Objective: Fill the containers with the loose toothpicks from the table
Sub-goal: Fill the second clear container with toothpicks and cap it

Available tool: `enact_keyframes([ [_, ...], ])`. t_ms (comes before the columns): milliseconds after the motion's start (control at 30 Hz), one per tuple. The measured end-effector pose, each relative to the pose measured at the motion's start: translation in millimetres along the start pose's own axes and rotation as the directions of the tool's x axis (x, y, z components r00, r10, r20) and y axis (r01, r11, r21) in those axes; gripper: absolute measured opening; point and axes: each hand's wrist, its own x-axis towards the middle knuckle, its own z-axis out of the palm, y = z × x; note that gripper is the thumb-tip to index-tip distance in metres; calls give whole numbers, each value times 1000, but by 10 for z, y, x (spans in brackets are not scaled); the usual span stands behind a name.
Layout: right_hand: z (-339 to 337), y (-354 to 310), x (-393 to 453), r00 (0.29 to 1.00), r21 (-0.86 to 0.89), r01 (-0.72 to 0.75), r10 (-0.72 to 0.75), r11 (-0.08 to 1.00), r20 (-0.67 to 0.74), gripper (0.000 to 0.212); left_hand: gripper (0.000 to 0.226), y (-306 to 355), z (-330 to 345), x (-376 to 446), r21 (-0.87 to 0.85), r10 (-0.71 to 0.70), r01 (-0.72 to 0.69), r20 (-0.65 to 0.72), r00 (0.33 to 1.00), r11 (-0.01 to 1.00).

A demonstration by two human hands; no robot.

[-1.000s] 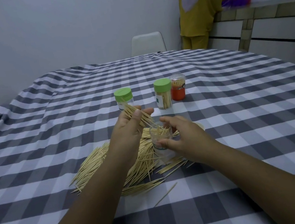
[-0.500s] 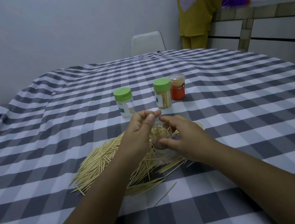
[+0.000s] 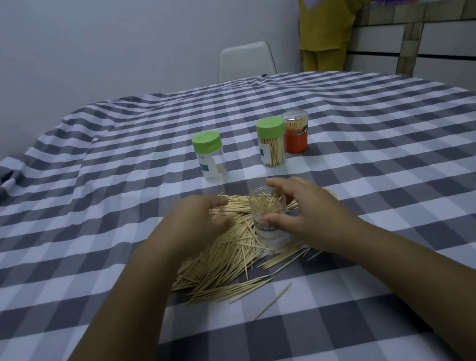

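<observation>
**Jar part filled, heap remains**

My right hand (image 3: 301, 210) curls its fingers around the open jar (image 3: 269, 219), holding some toothpicks. Left of the jar, my left hand (image 3: 198, 221), fingers loosely bent, lowers onto the large heap (image 3: 228, 263).

An open container (image 3: 269, 217) stands upright on the worktop (image 3: 387, 174), toothpicks standing inside it, with the right hand (image 3: 302, 212) wrapped around its right side and the left hand (image 3: 196, 223) just to its left, over the pile of loose toothpicks (image 3: 230, 257) that spreads left and in front of it. Behind them stand three capped containers (one (image 3: 210, 159) apart at left, two (image 3: 271, 142) (image 3: 296, 136) touching at right), and a chair (image 3: 245, 61) sits at the far edge.
</observation>
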Motion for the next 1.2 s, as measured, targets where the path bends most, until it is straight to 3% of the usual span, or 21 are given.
enact_keyframes([
  [133,-6,-9,-3,1000,0,-8,8,1000,3,70,55,31,77,49,271,2,-19,62,998,962],
  [267,-4,-10,-11,1000,3,-9,9,1000,3,70,37,103,78,103,376,17,-51,93,996,925],
  [467,-1,-14,-10,1000,7,-22,22,1000,8,70,22,65,161,174,481,58,-84,70,996,873],
  [600,0,-8,-8,1000,12,-17,17,1000,6,71,15,26,154,153,420,88,-78,-5,996,904],
  [667,-1,-5,-7,1000,9,-10,10,1000,4,71,17,27,129,133,340,96,-73,-51,994,938],
  [767,-2,-9,-8,1000,6,-12,12,1000,8,71,24,19,107,68,96,137,-117,-226,965,988],
  [900,-4,-18,-12,1000,10,-9,9,1000,7,71,15,44,99,58,-294,72,-191,-373,925,937],
  [1033,-6,-24,-19,1000,6,-17,17,1000,11,71,9,75,78,70,-658,-63,-261,-425,903,707],
  [1200,-12,-34,-15,1000,3,-23,23,1000,15,71,11,118,57,64,-868,-119,-328,-395,911,374],
])
